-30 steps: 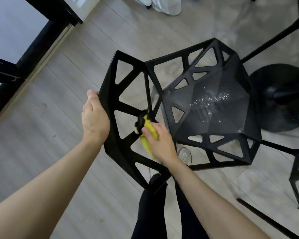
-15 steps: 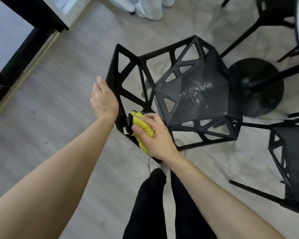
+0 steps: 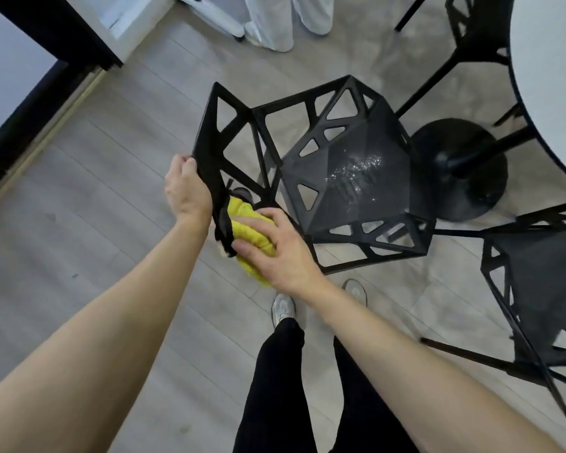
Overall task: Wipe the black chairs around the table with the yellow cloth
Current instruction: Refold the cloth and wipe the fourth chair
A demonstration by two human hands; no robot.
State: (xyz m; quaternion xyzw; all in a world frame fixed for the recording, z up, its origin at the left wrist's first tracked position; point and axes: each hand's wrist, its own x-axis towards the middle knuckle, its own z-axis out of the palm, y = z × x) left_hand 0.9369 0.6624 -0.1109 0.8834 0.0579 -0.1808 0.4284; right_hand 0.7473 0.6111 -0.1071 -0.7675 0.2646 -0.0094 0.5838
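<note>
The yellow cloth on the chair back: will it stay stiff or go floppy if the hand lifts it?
Probably floppy: the yellow cloth bunches in soft folds under the right hand against the black chair. It looks plush, so likely light and grippy, not slippery.

black lattice chair (image 3: 356, 178), yellow cloth (image 3: 252, 237), grey plank floor (image 3: 95, 197), black trousers (image 3: 275, 387)
</note>
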